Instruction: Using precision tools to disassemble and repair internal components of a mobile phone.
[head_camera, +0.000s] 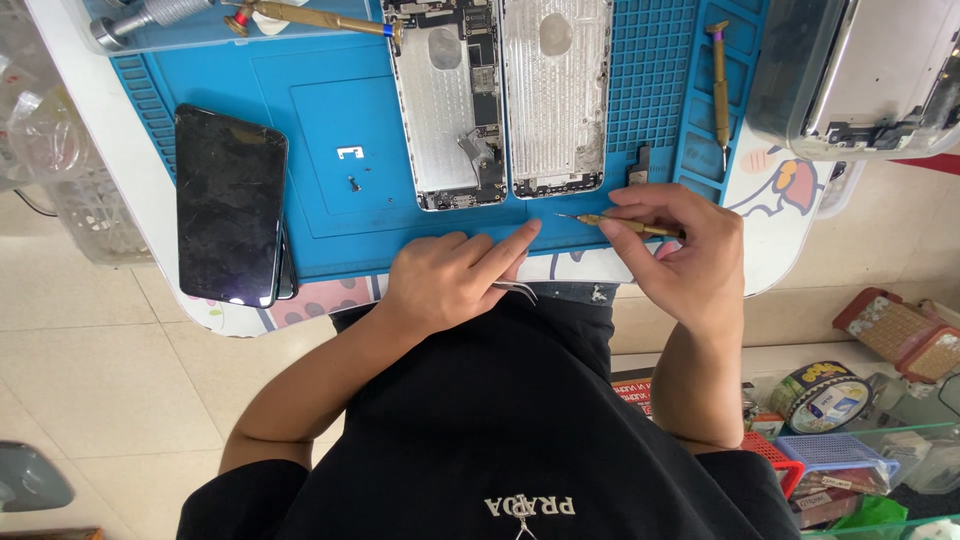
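Blue mat, frame centre: right hand pinches a thin, light, stiff screwdriver by its shaft; left hand curls around slippery tweezers.

A blue mat covers the white table.

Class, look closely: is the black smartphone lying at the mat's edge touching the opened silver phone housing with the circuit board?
Apart. The head view shows the black smartphone separated from the opened silver phone housing by a broad stretch of blue silicone repair mat.
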